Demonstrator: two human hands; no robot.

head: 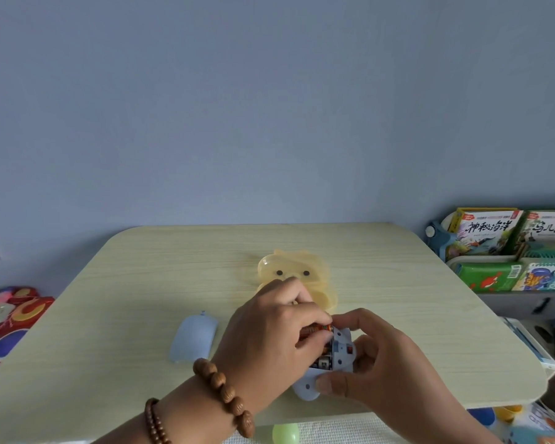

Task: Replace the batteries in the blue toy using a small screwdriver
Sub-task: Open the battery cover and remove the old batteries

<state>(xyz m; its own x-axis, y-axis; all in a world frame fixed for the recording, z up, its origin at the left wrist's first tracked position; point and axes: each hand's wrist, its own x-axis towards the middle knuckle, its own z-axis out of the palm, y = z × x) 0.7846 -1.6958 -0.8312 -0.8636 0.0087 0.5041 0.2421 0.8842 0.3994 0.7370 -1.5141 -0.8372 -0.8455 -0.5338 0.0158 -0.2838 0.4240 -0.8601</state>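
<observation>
The blue toy [340, 354] is held underside up near the table's front edge, its battery compartment open with a battery [323, 363] lying inside. My right hand [385, 363] grips the toy from the right, thumb on its lower rim. My left hand [269, 334], with wooden bead bracelets on the wrist, pinches an orange-labelled battery [318, 330] at the top of the compartment. A pale blue curved cover [193, 339] lies on the table to the left. No screwdriver is visible.
A yellow translucent animal-faced box [298, 270] sits just behind my hands on the pale wooden table [141, 283]. Children's books [507, 248] stand in a rack at the right. Red patterned items [10, 315] lie at the left edge.
</observation>
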